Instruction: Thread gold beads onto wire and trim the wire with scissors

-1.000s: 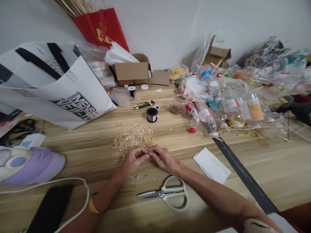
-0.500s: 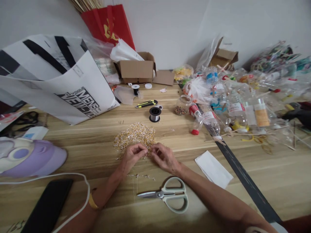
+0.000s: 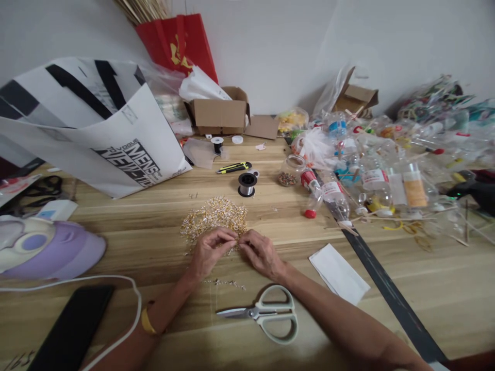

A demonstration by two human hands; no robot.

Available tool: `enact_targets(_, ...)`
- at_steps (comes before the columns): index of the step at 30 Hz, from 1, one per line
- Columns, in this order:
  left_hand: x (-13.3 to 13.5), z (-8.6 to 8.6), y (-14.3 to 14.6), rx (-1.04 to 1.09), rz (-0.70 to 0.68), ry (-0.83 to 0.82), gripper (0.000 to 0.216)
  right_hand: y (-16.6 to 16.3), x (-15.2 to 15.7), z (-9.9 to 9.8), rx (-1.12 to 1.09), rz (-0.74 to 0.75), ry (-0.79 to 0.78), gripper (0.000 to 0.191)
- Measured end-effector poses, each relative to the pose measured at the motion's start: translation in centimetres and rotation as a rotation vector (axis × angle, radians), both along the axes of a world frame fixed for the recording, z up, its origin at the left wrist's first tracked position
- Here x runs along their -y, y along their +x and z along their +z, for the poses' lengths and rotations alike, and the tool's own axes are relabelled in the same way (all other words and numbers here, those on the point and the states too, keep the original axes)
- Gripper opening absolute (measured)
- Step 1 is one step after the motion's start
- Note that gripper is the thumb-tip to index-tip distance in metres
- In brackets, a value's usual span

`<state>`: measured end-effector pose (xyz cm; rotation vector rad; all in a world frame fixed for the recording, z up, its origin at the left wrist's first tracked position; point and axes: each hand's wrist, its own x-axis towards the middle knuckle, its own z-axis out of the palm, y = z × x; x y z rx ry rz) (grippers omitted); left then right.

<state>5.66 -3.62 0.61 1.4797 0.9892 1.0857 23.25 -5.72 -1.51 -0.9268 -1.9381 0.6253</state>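
My left hand and my right hand meet fingertip to fingertip at the near edge of a pile of small gold and clear beads. Both hands are pinched closed; whatever lies between the fingertips is too small to make out. Just below the hands, a short beaded strand lies on the wooden table, with thin thread trailing from its left end. Scissors with pale handles rest nearer to me, blades pointing left. Beyond the pile stands a spool of fine wire.
A yellow-black utility knife and a jar of beads sit farther back. Plastic bottles crowd the right. Folded white paper lies right of my forearm. At left are a large white bag, a purple object and a black phone.
The fingertips of my two hands have come closer together and now touch. The view has shifted slightly; the strand and scissors stay where they lay.
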Motion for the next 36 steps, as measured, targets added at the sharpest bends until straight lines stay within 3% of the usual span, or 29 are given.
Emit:
enact_targets(6,-0.12,-0.18,-0.04,0.079,-0.026,-0.075,0.006,0.02,0.0,0.06,0.003,0.013,-0.01,0.012)
enact_targets(11,-0.05,0.01,-0.09,0.019,-0.062,-0.148,0.01,0.02,-0.09,-0.36,0.006,0.0,0.013,0.01)
enact_targets(19,-0.16,0.25,0.1,-0.069,-0.015,-0.174,0.012,0.04,-0.12,-0.21,0.058,0.02,0.033,0.013)
enact_targets(26,-0.13,0.2,0.24,-0.025,0.011,-0.25,0.015,0.04,0.0,-0.52,0.189,-0.05,0.069,0.013)
enact_targets(36,-0.14,0.08,0.21,-0.095,0.008,-0.228,0.011,0.17,0.23,-0.63,0.275,-0.091,0.132,0.012)
